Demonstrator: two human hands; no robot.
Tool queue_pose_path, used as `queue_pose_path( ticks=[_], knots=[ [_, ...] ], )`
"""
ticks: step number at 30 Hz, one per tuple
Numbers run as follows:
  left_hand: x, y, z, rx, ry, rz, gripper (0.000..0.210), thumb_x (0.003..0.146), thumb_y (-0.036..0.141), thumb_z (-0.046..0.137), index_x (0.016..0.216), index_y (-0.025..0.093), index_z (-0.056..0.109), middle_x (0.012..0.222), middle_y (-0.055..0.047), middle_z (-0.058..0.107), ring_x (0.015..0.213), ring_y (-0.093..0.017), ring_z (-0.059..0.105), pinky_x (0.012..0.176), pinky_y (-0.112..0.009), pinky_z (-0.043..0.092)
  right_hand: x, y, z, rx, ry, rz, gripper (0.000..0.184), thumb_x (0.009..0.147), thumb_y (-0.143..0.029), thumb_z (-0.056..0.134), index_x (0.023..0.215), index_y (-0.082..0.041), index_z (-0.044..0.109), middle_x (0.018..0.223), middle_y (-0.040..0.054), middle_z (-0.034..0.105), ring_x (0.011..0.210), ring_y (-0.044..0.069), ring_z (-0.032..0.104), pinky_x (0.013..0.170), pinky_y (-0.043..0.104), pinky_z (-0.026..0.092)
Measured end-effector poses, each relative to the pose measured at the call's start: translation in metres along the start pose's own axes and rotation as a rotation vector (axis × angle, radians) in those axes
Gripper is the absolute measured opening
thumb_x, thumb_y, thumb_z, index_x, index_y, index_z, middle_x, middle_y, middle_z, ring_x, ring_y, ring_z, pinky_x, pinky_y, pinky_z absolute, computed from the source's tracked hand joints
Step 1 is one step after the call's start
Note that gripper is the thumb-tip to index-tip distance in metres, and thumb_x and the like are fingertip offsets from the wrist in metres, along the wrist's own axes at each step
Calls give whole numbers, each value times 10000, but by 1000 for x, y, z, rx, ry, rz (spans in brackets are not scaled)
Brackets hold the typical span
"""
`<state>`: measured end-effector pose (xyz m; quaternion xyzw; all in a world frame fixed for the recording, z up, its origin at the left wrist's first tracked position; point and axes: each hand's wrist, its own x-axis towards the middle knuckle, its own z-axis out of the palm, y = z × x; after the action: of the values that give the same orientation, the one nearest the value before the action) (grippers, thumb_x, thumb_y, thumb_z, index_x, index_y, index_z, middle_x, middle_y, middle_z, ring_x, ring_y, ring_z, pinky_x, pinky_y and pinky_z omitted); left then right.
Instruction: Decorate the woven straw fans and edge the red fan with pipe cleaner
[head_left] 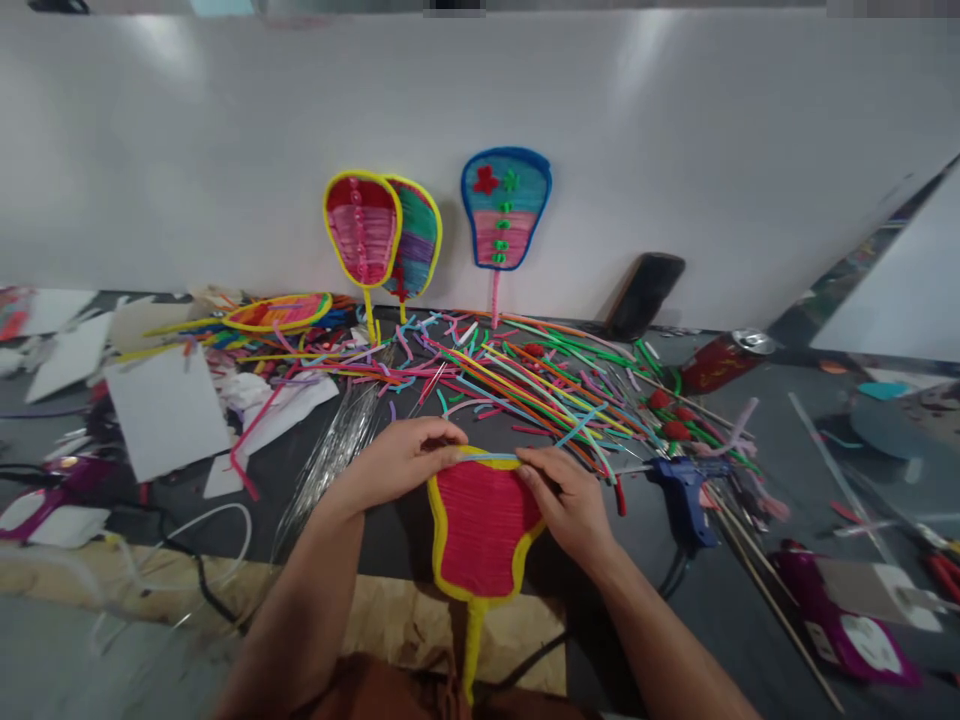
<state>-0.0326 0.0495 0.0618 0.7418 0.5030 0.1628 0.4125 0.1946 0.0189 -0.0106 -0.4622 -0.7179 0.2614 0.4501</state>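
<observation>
Yellow handle (472, 645): sticks out past the front edge of the table (397, 540), toward the person's lap.
Red fan (486, 525): held at the middle of the front edge, wide end away from the person, maybe so its top is easy to reach.
Left hand (405, 460): fingers pinched almost closed on one end of a blue strip (487, 457).
Right hand (568, 497): pinched the same way on the other end, maybe to keep the strip straight along the fan's top.
Three fans (525, 200): lean on the white board (675, 150) at the back edge, perhaps kept safe there.
Blue glue gun (686, 495): right side, maybe for easy grabbing.
Red can (712, 365): near the back right; its writing is too blurry.
</observation>
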Motion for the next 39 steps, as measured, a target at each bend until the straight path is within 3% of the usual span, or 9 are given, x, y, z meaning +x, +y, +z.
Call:
queue_pose_path(
  ticks=[3,7,11,18,24,27,32,35,39],
  knots=[
    [-10,-10,4,15,45,-6,262,822,341,557,1045,222,627,1005,-3,679,854,-148,620,741,-234,470,0,0,1,3,6,-9,184,868,-225,551,990,-228,689,894,61,709,830,177,658,752,307,549],
    [-10,-15,11,204,121,119,240,879,304,482,1054,225,626,1050,-19,669,973,-157,598,858,-254,432,0,1,1,3,21,-16,176,868,-223,553,984,-222,686,882,60,702,809,169,660,734,292,551],
    [-6,-11,10,251,137,139,249,911,301,416,977,210,637,951,-13,683,892,-143,617,801,-238,438,-1,1,1,-12,18,-40,183,870,-221,550,1001,-229,678,894,58,703,826,169,658,746,300,550],
    [-2,-9,7,72,108,-1,249,869,311,436,919,197,651,863,6,698,781,-142,625,702,-235,467,-1,1,-1,-1,2,-65,199,875,-212,541,1023,-243,670,897,56,703,836,176,655,748,311,546],
    [3,-10,9,-84,25,57,345,839,180,392,1069,218,646,1073,-14,680,950,-142,615,838,-258,461,-2,5,-1,28,-69,-66,264,895,-200,499,1115,-267,628,929,57,674,858,176,635,746,319,534],
    [5,-8,9,-21,11,79,320,830,159,399,987,219,672,978,-5,686,882,-128,618,813,-245,459,-1,5,-2,42,-79,-68,255,895,-184,494,1095,-256,635,902,57,656,839,168,623,731,305,530],
    [6,-6,10,159,20,172,255,872,354,499,1020,233,668,995,-24,655,934,-151,594,831,-267,447,-1,3,-3,40,-73,-71,255,893,-179,496,1098,-245,633,908,62,651,837,165,618,736,305,528],
    [6,-2,13,364,100,264,247,892,338,481,1004,249,682,1106,-45,635,1037,-186,560,915,-342,403,-1,3,-3,24,-70,-62,251,897,-204,491,1092,-247,643,901,64,659,833,171,623,735,313,532],
    [7,5,19,555,133,355,222,893,254,481,991,276,679,1008,-16,692,1048,-203,550,1015,-452,275,-1,3,-2,22,-57,-60,249,894,-214,495,1083,-250,653,880,60,663,813,169,628,719,304,537]
  ],
)
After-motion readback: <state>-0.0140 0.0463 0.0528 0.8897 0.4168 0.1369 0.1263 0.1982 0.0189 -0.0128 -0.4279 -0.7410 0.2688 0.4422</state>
